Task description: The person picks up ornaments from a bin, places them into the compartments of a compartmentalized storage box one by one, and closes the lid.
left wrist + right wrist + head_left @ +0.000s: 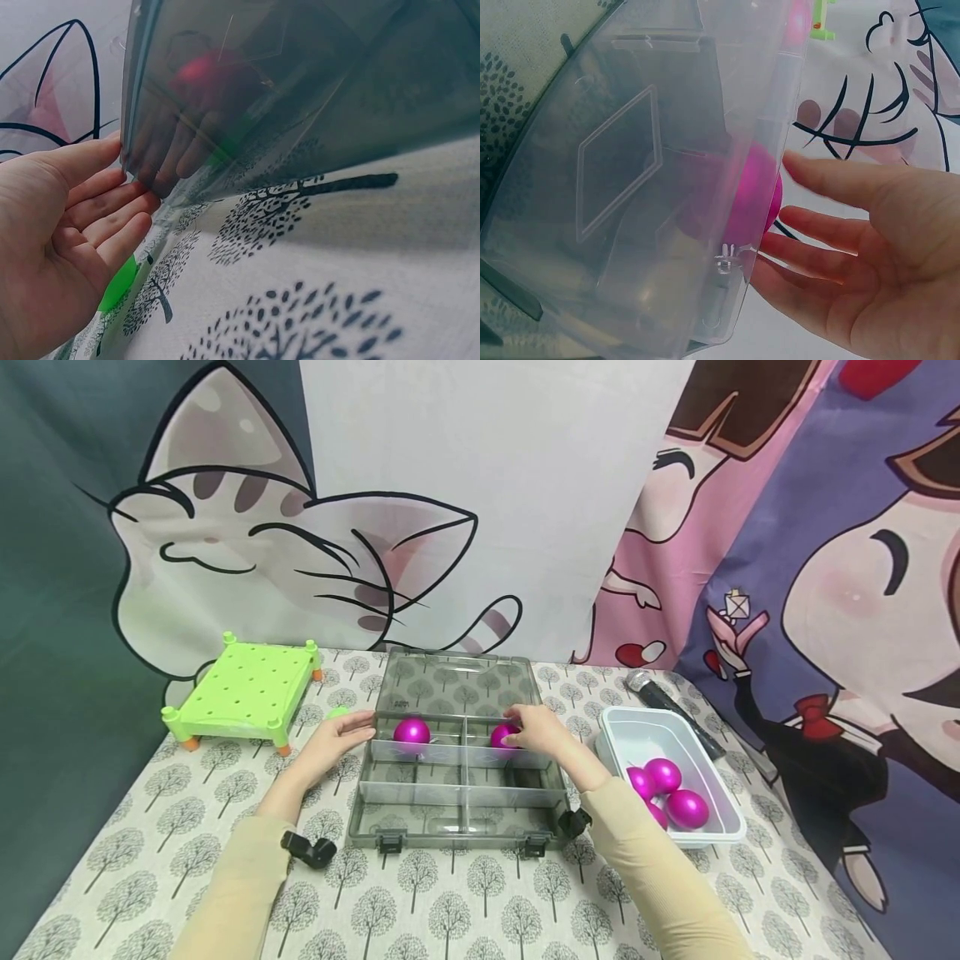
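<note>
A translucent grey divided organizer box (pixel 463 792) lies with its lid (pixel 457 685) folded back. One shiny magenta ball (pixel 412 735) sits in its back left compartment. Another magenta ball (pixel 502 736) is in the back right compartment, where my right hand (pixel 542 731) touches its right side. The right wrist view shows that ball (pixel 756 191) partly behind the clear wall, with the right hand's thumb and fingers (pixel 817 259) spread loosely at its edge. My left hand (pixel 339 742) rests its extended fingertips (pixel 112 154) against the box's left side.
To the right, a white plastic tub (pixel 716 777) contains several magenta balls (pixel 686 810). Behind it lies a black microphone (pixel 667 702). A green pegged stand (pixel 251 689) with orange feet is at left. Part of a bright green object (pixel 337 712) shows beside the left hand.
</note>
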`<state>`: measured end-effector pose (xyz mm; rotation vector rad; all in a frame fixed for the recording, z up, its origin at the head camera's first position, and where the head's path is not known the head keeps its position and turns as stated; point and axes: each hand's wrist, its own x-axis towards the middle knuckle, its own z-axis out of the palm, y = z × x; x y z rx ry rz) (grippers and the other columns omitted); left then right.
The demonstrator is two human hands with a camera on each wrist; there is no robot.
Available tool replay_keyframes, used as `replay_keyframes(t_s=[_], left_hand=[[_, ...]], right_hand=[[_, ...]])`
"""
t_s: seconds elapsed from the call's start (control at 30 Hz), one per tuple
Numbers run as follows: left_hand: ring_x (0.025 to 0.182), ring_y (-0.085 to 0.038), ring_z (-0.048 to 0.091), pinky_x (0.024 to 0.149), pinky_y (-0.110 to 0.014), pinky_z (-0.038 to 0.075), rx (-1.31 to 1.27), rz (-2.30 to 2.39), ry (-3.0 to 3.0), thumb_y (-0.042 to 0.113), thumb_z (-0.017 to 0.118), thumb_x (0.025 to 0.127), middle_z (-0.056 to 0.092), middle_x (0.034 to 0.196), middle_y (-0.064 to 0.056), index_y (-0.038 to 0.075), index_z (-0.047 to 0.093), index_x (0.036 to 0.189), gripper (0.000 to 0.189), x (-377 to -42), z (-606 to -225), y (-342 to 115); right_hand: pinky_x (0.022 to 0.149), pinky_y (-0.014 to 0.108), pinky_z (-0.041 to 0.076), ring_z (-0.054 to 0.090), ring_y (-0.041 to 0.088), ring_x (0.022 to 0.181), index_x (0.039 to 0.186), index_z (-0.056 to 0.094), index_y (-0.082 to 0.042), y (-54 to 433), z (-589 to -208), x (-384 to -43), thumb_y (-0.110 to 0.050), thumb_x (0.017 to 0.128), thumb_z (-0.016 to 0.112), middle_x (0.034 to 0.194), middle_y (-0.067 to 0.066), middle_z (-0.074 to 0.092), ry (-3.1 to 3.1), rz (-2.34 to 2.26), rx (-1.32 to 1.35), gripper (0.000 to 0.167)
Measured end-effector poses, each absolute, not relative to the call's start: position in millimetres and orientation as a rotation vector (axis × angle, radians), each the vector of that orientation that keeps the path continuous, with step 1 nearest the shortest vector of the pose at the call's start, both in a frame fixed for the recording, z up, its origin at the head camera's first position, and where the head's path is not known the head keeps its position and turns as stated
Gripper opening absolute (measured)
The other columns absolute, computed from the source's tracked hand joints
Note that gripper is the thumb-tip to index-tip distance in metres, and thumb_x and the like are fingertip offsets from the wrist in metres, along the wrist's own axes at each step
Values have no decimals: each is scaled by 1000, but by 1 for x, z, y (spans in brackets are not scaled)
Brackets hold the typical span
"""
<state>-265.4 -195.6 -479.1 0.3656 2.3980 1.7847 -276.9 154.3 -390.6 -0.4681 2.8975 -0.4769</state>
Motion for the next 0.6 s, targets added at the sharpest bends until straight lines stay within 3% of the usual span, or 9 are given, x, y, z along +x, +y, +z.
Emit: replay_keyframes(t_s=[0.2,0.6], left_hand=[[135,-44,44,113,-50,37,366,1786,2396,20,58,99,42,147,-29,-9,39,143,56,-266,-481,-197],[135,-44,43,114,-51,36,361,1784,2395,22,58,98,41,148,-28,-8,39,143,57,-266,-481,-198]], right_hand=[[105,48,48,61,36,118,126,60,1,154,-389,-275,-14,84,74,124,20,66,2879,-511,-450,46],[99,49,53,63,38,112,124,60,2,160,-368,-273,-16,87,72,125,22,64,2909,-574,-475,43]])
